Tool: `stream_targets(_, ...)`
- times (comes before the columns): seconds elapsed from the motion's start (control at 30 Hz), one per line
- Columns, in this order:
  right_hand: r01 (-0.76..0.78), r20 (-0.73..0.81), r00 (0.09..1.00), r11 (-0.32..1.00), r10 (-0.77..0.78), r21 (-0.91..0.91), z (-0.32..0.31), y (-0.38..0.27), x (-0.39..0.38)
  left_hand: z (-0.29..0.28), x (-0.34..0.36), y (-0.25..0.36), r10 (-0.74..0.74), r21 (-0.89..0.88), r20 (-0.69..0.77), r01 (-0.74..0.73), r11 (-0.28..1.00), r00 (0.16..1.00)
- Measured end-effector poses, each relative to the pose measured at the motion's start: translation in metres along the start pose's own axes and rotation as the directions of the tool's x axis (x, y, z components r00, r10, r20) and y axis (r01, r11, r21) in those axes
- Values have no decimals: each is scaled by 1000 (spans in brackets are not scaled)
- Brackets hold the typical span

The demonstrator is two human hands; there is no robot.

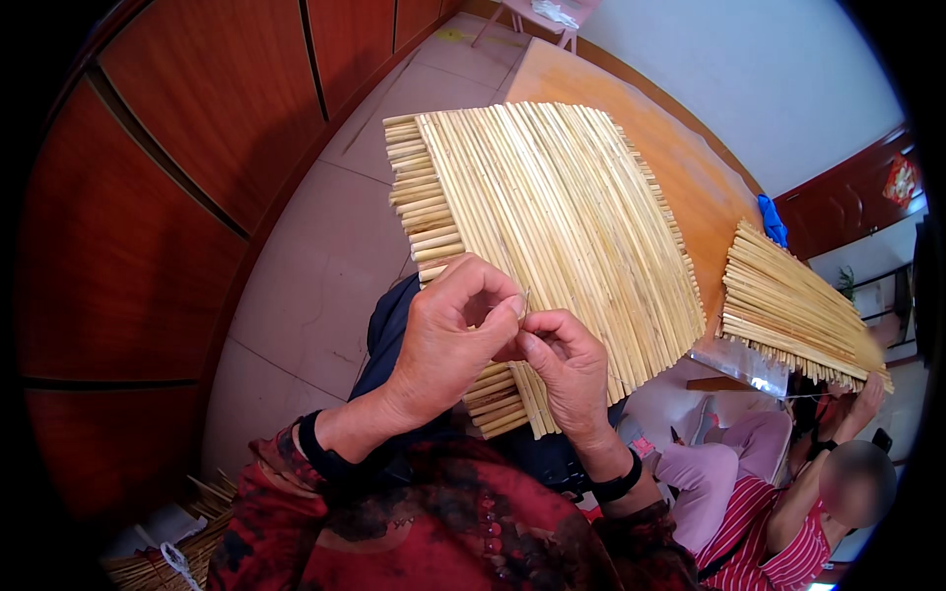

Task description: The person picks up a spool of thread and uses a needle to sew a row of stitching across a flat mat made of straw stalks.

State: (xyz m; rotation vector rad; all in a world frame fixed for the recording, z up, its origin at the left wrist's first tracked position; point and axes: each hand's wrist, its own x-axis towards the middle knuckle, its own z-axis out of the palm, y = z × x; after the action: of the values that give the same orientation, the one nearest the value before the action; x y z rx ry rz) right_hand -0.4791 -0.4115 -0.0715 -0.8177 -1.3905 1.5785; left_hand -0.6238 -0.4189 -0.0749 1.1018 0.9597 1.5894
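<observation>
A panel of straw-coloured reed stalks (552, 217), laid side by side over a layer of crosswise stalks, rests across my lap and the wooden table. My left hand (443, 330) is over its near edge, thumb and forefinger pinched on a thin needle-like piece (527, 295). Close beside it, almost touching, my right hand (570, 369) has its thumb and forefinger pressed together. Whatever sits between those right fingertips is too small to make out.
The orange-brown table (562, 84) extends behind the panel. At the right, another person (759, 522) holds a second reed panel (788, 305) by its edge. Red-brown wood panelling (197, 108) lines the left. A bundle of stalks (163, 571) lies at lower left.
</observation>
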Motion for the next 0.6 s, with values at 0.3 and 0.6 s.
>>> stream_targets(0.3, -13, -13, 1000, 999, 12, -30, 1, -2, -1, -1, 0, -3, -14, 15, 7, 14, 1000, 1000)
stream_targets(0.6, 13, -29, 999, 1000, -13, -28, 3, -1, -2, -3, -3, 4, 224, 221, 27, -224, 949, 974)
